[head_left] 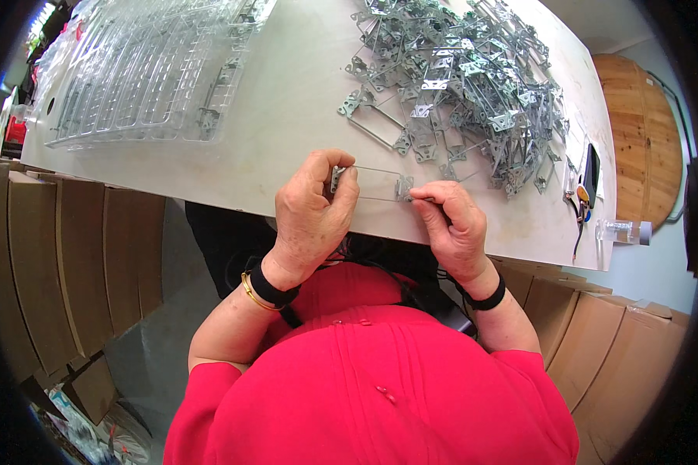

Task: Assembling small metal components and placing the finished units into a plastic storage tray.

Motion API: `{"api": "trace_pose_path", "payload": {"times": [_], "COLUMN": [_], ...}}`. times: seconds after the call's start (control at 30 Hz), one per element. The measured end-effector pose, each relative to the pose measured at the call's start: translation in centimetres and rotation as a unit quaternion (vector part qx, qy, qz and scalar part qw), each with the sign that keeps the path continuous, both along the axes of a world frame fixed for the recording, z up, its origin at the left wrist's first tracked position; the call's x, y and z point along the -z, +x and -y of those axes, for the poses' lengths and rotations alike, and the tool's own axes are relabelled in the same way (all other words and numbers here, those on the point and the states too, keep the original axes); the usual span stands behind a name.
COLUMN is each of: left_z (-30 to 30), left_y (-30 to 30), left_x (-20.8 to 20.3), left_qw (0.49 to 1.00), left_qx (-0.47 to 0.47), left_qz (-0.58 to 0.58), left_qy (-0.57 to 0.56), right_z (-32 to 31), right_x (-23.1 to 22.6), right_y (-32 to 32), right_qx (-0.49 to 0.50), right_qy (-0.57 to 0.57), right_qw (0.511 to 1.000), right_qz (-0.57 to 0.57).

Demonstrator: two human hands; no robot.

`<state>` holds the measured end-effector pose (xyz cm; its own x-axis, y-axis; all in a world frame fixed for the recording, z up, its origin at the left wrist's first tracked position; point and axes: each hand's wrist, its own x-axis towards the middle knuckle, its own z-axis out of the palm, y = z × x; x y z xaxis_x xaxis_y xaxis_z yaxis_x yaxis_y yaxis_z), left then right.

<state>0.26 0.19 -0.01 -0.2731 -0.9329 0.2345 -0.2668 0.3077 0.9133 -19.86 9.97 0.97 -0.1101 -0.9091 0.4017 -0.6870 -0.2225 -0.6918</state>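
Note:
Between my two hands, over the near edge of the table, is a metal bracket frame: two thin parallel rods joining small perforated plates at either end. My left hand pinches the left plate between thumb and fingers. At the other end, my right hand has its thumb and forefinger closed on the right plate. The fingertips partly hide both plates. Beyond my right hand lies a large tangled pile of similar metal bracket frames, with one loose frame at its near left edge.
Stacked clear plastic trays cover the table's left side, some with metal parts inside. On the right lie a dark-handled tool and a clear bottle. A round wooden stool stands beyond the table. Cardboard boxes flank me.

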Motion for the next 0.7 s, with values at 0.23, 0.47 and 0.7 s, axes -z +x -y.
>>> {"api": "trace_pose_path", "payload": {"times": [0.23,0.47,0.7], "left_z": [-0.09,-0.03,-0.03], "left_y": [0.09,0.1,0.08], "left_x": [0.11,0.43,0.28], "left_qw": [1.0,1.0,1.0], "left_qx": [0.004,0.009,0.01], "left_qz": [-0.002,-0.003,0.0], "left_qy": [0.007,0.001,-0.004], "right_z": [-0.34,0.26,0.1], "right_x": [0.04,0.14,0.0], "right_y": [0.09,0.27,0.24], "right_qx": [0.007,0.009,0.011], "right_qy": [0.013,-0.034,0.003], "right_qw": [1.0,0.999,1.0], "right_qz": [0.002,-0.017,0.004]}}
